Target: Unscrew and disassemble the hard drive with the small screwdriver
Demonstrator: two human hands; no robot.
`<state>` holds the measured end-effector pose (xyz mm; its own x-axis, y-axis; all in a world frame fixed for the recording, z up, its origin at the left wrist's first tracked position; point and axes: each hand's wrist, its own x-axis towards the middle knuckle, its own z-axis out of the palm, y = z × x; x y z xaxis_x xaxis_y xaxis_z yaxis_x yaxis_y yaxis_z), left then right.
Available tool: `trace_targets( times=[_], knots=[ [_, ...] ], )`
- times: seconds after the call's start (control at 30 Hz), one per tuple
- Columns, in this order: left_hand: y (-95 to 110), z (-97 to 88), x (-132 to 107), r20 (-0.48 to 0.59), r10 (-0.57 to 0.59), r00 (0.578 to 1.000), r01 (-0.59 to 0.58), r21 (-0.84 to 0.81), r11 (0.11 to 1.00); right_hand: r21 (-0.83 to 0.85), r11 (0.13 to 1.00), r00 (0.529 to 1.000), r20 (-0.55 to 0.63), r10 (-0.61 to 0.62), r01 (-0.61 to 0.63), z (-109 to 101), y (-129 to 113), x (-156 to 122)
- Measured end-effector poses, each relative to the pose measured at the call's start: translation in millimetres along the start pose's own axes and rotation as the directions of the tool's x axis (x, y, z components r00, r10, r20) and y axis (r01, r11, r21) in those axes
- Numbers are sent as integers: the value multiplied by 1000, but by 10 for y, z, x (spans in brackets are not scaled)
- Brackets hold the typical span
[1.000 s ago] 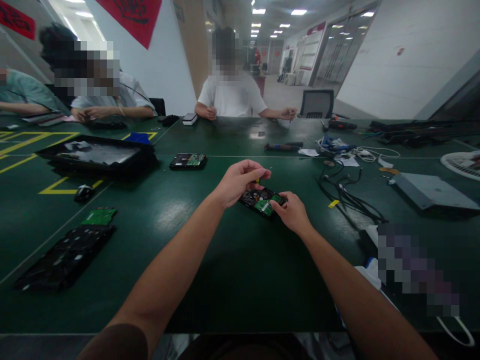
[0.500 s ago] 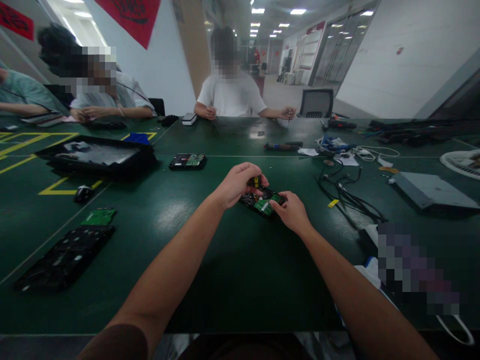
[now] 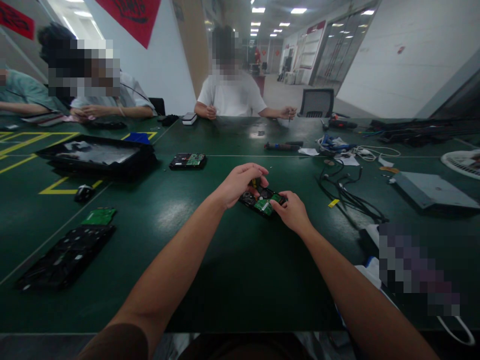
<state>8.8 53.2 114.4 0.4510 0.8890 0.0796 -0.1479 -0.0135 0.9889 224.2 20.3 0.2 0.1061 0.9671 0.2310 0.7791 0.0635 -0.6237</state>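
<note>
A black hard drive [image 3: 258,203] with a green circuit board lies on the table in front of me. My right hand [image 3: 293,212] grips its right end, thumb on the board and fingers along the far edge. Over the drive's left part is my left hand [image 3: 243,186], its fingers closed round a black and yellow screwdriver [image 3: 255,183]. The screwdriver's handle is mostly covered by the fingers, and I cannot make out its tip. Another hard drive [image 3: 187,160] with a green board lies farther back on the left.
The green table [image 3: 225,280] holds a black tray [image 3: 123,160] and a black drive stack [image 3: 67,255] with a green board [image 3: 98,216] at left. Black cables [image 3: 345,195] and a grey metal box [image 3: 437,190] lie right. A person in white [image 3: 230,95] sits opposite.
My left fingers have shifted slightly round the screwdriver, and less of its yellow handle shows. The right hand and the hard drive stay in place.
</note>
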Motion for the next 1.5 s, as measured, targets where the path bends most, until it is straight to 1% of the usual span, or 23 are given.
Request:
trace_targets(
  times=[0.1,0.17,0.33,0.43,0.5,0.6,0.7,0.77,0.83,0.93,1.0,1.07,1.17,1.3,1.37,1.5],
  knots=[
    [-29,10,7,5,-12,1000,12,-81,997,2,1000,1000,-2,2,-2,2,4,1],
    [-34,8,9,-7,-6,1000,6,-73,997,-2,1000,1000,-2,5,-5,4,4,1],
    [10,-8,0,21,84,996,-86,124,989,-15,1000,1000,-3,7,-7,1,-9,3],
    [37,-13,-16,57,73,996,-82,177,981,-15,1000,1000,-10,11,-11,-2,-18,3],
    [42,-3,-30,81,27,996,-38,141,989,-9,1000,1000,-12,4,-5,-1,-18,3],
    [21,22,-40,93,-26,995,24,20,1000,-5,1000,1000,-9,-6,6,4,-7,1],
    [-22,28,-25,65,-30,997,34,-71,997,-3,1000,1000,-13,-10,10,8,5,0],
    [-42,15,-6,42,-17,999,21,-80,997,-3,1000,1000,-10,-11,11,5,5,-1],
    [-43,-4,9,30,8,1000,-7,-36,999,-8,1000,1000,-5,-6,6,-1,-2,0],
    [-18,-24,16,14,55,998,-56,85,995,-17,1000,1000,1,6,-6,-10,-12,0],
    [-2,-27,11,9,62,998,-62,134,989,-13,1000,1000,3,7,-7,-10,-11,0],
    [5,-23,4,18,42,999,-44,136,990,-5,1000,1000,0,4,-4,-5,-3,-1],
    [-4,-3,-3,28,4,1000,-6,66,998,1,1000,1000,-6,-2,2,6,14,-2],
    [-13,28,-5,-18,-14,1000,14,-27,1000,-11,1000,1000,-9,-5,5,15,20,2],
    [-9,30,-3,-22,-11,1000,11,-3,1000,-18,1000,1000,-9,-6,6,14,14,4],
    [3,6,0,-1,66,998,-66,145,987,-20,1000,1000,-5,-1,1,3,-8,0]
  ],
)
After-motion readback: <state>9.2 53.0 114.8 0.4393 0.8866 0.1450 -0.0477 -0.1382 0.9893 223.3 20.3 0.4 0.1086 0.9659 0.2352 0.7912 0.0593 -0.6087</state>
